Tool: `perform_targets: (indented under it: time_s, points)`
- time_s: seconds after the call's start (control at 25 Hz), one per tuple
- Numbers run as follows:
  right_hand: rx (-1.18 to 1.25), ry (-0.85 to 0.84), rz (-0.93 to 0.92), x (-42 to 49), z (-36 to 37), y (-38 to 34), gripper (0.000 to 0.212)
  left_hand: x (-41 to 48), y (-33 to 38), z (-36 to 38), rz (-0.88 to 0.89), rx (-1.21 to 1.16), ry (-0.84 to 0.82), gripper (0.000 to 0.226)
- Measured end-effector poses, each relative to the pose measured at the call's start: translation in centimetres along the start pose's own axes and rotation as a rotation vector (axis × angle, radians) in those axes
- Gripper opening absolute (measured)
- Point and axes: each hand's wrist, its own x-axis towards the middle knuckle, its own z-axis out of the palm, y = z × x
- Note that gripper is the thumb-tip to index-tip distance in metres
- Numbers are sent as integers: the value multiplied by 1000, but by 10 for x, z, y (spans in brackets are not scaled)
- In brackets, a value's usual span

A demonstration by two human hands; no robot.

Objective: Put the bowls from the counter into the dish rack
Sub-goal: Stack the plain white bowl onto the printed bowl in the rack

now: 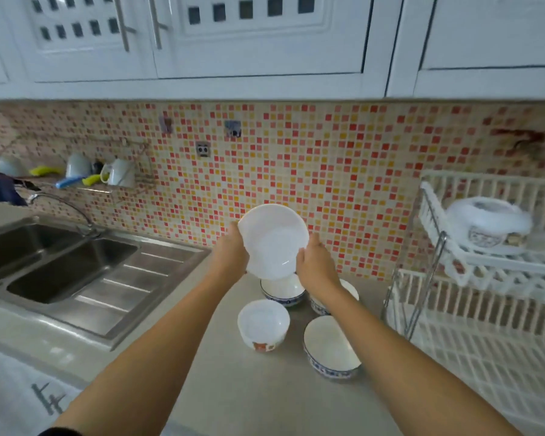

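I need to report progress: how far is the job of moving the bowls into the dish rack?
Done: one bowl already lies upside down on the upper shelf of the dish rack. In hand: the left hand and right hand hold a white bowl above the counter. Left: four bowls on the counter, at and, partly hidden.

Kitchen had a double stainless sink (pixel 54 265) on the left with a curved faucet (pixel 66 206) behind it and a ribbed drainboard (pixel 139 278) on its right side. Backsplash (pixel 328 171) was that busy mosaic tile in red, orange and yellow, with a few small stick-on hooks (pixel 233 129) on it. Wall shelf (pixel 85 187) over the sink held a tipped white mug (pixel 120 173), a pale blue scoop (pixel 76 169) and something yellow-green (pixel 46 169). White cabinets (pixel 233 36) with metal handles ran across the top.
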Motion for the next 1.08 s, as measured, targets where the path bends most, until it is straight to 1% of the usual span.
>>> perform_targets:
  time_s: [0.12, 0.24, 0.36, 0.4, 0.44, 0.48, 0.52, 0.6, 0.64, 0.68, 0.72, 0.76, 0.84, 0.88, 0.96, 1.0, 1.04, 1.08]
  points:
    - [118, 122, -79, 23, -79, -13, 44, 4, 69, -15, 186, -124, 185, 30]
    - [129, 190, -106, 34, -158, -11, 45, 3, 131, -14, 280, -343, 215, 30]
    - [47, 258, -253, 33, -231, 14, 45, -1, 186, 2, 497, -345, 202, 26]
    - [11, 285, -294, 32, -252, 28, 48, -1, 200, 10, 555, -342, 157, 25]
    - [-11, 303, -319, 29, -271, 44, 51, 0, 213, 20, 596, -362, 75, 24]
    - [-16, 310, -337, 24, -286, 58, 52, 4, 224, 30, 604, -416, -51, 24]
    - [-22, 317, -352, 22, -299, 72, 53, 7, 236, 39, 577, -497, -183, 27]
    - [-95, 330, -388, 17, -323, 101, 55, 8, 258, 57, 453, -677, -388, 37]
    - [-132, 340, -418, 18, -333, 114, 57, 8, 262, 67, 463, -734, -471, 37]
    - [-166, 338, -441, 21, -342, 128, 59, 8, 268, 78, 518, -753, -541, 35]
    - [-190, 306, -440, 22, -349, 139, 61, 5, 276, 85, 577, -715, -584, 37]
    - [-199, 244, -423, 25, -355, 150, 64, 3, 287, 94, 598, -681, -596, 45]
    - [-162, 75, -398, 26, -361, 166, 74, 3, 297, 107, 630, -641, -577, 62]
    - [-104, 8, -389, 26, -361, 170, 77, 5, 296, 113, 627, -635, -562, 65]
    - [32, -48, -365, 27, -359, 175, 83, 9, 298, 128, 603, -661, -581, 66]
    - [96, -57, -342, 29, -358, 178, 91, 11, 298, 135, 595, -662, -586, 68]
    - [145, -65, -317, 32, -359, 181, 97, 11, 300, 139, 586, -632, -580, 70]
    - [157, -67, -297, 35, -360, 185, 98, 13, 300, 144, 597, -608, -577, 71]
